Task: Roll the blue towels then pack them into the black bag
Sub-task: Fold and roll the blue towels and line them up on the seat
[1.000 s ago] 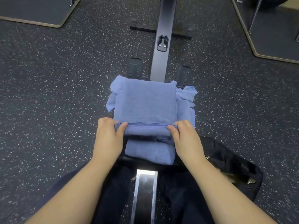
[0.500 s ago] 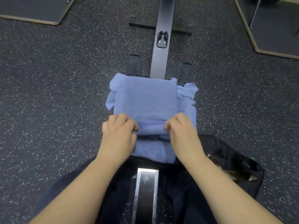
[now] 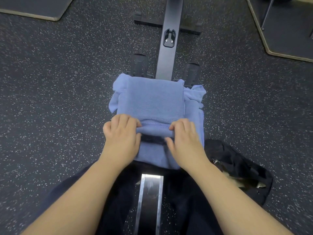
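Blue towels (image 3: pixel 149 102) sit stacked right in the middle of the view, piled on the seat of a rowing machine, and both hands are on the top one! The left hand (image 3: pixel 121 134) has its fingers curled over the near hemmed edge, knuckles up, thumb tucked toward the underside, so it grips that edge on the left. The right hand (image 3: pixel 183 136) mirrors it on the right, fingers curled over the same hem and gripping it too, though its thumb is a little blurred. Between the two hands the edge is turned over into a short fold, with a dark gap showing just beneath it. Below that gap another blue layer hangs toward the person, touching the dark trousers (image 3: pixel 183 209).

Under the top towel, more blue cloth pokes out in loose corners on the left and the right side. Off to the right, just beside the right forearm, lies the black bag (image 3: pixel 237 167) on the floor, slumped, its mouth apart with a pale lining and a small zip pull showing. It is near the towels but not touching the top one.

Ahead, the machine's dark rail (image 3: pixel 169 53) runs away across the speckled floor (image 3: pixel 59 99), with a footrest on each side; a shiny stretch of rail shows between the person's legs.
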The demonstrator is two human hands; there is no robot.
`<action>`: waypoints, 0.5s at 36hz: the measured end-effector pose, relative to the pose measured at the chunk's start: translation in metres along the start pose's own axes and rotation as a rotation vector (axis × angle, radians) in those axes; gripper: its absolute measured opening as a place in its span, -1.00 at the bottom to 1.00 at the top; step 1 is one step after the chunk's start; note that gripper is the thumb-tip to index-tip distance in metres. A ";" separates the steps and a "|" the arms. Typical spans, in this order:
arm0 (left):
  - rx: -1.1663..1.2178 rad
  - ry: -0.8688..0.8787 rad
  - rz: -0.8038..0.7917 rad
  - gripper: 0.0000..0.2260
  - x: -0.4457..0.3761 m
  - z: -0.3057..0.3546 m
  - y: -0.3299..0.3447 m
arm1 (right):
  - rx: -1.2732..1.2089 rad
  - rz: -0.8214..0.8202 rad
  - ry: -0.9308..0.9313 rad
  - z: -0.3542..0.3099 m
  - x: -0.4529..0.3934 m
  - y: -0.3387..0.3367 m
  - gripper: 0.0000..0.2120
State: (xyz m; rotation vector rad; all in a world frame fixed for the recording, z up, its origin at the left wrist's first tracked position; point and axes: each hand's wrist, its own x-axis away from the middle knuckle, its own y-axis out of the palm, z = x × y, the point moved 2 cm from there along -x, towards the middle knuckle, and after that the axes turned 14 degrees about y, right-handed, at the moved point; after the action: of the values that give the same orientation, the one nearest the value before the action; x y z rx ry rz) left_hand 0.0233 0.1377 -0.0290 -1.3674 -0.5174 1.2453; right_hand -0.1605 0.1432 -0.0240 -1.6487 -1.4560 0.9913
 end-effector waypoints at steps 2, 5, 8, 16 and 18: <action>0.020 0.002 -0.002 -0.82 0.000 -0.002 0.000 | 0.008 -0.002 0.004 0.000 -0.001 0.000 -0.74; 0.078 -0.029 -0.015 -0.79 -0.002 -0.006 -0.001 | 0.019 0.025 -0.004 -0.001 -0.002 -0.002 -0.79; 0.093 -0.069 -0.014 -0.74 -0.005 -0.009 -0.002 | 0.070 0.061 0.001 0.000 -0.004 -0.002 -0.81; 0.178 -0.157 -0.009 -0.62 -0.013 -0.015 -0.001 | 0.022 0.088 0.022 0.003 -0.012 -0.002 -0.72; 0.177 -0.186 -0.006 -0.61 -0.016 -0.015 0.000 | 0.022 0.108 0.021 0.003 -0.014 -0.002 -0.73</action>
State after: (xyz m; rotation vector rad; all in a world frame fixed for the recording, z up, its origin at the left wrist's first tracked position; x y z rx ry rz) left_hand 0.0305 0.1173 -0.0262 -1.1079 -0.5259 1.3870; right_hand -0.1651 0.1295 -0.0226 -1.7320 -1.3494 1.0419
